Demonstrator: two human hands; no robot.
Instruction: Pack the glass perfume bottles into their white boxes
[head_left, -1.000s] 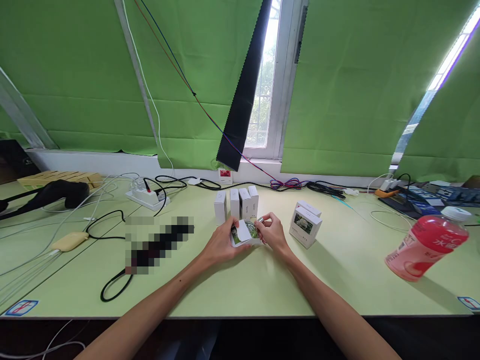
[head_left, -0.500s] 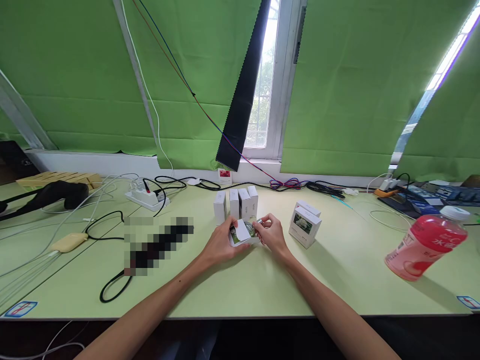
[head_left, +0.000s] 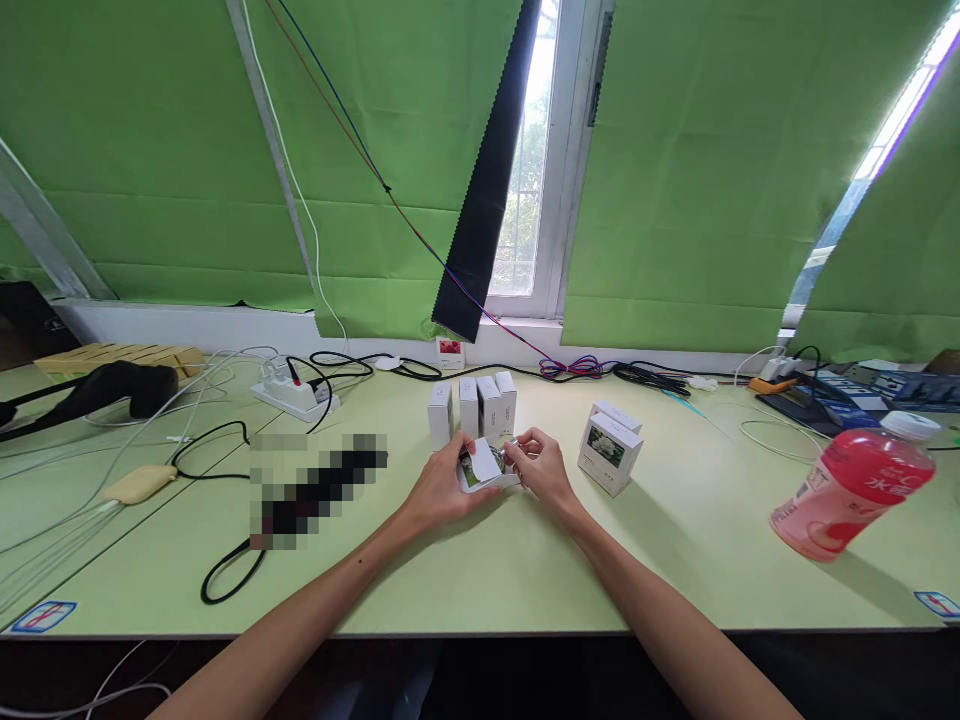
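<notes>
My left hand (head_left: 441, 487) grips a small white box (head_left: 484, 467) with a green flower picture, its flap open, low over the pale green table (head_left: 525, 570). My right hand (head_left: 541, 465) pinches a small silvery item (head_left: 512, 444) at the box's open right end; most of the item is hidden by my fingers. Just behind my hands several matching white boxes (head_left: 474, 405) stand upright in a row. Another box with a flower picture (head_left: 610, 448) stands to the right.
A pink drink bottle (head_left: 851, 488) stands at the right. A power strip (head_left: 294, 393), black and white cables (head_left: 225, 575), a yellow case (head_left: 139, 484) and a black object (head_left: 112, 387) lie at the left. Green curtains and a window rise behind.
My right hand has shifted slightly left, bringing the silvery item closer into the box's open end. My left hand and the box have stayed nearly still.
</notes>
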